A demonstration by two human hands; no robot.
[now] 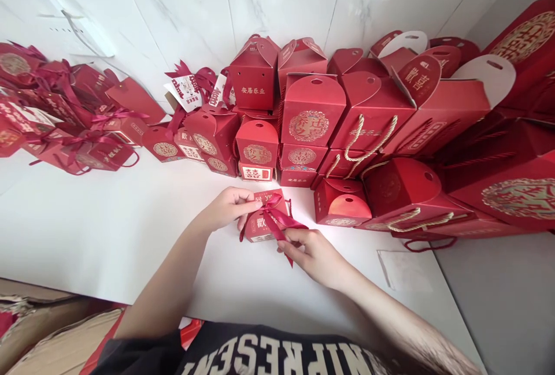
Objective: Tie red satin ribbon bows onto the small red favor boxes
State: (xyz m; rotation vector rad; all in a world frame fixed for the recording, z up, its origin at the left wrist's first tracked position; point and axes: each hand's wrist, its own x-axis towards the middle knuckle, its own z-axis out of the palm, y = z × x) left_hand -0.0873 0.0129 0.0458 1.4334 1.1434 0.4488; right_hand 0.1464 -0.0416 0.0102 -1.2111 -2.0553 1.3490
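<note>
A small red gift box (259,229) with pale Chinese characters lies on the white table (143,236) in front of me. A dark red ribbon (273,213) is tied in a bow across its top. My left hand (232,207) grips the box's left side, with thumb and fingers closed near the bow. On the right, my right hand (306,251) pinches a ribbon tail between thumb and fingers, close to the box's lower right corner. The box's underside and the tips of some left fingers are hidden.
Stacked red gift boxes (312,112) with gold emblems line the back wall. Ribbon-tied boxes (102,147) are heaped at the left. Larger bags with rope handles (520,196) stand at the right. Cardboard cartons (65,340) sit below the table's front left edge.
</note>
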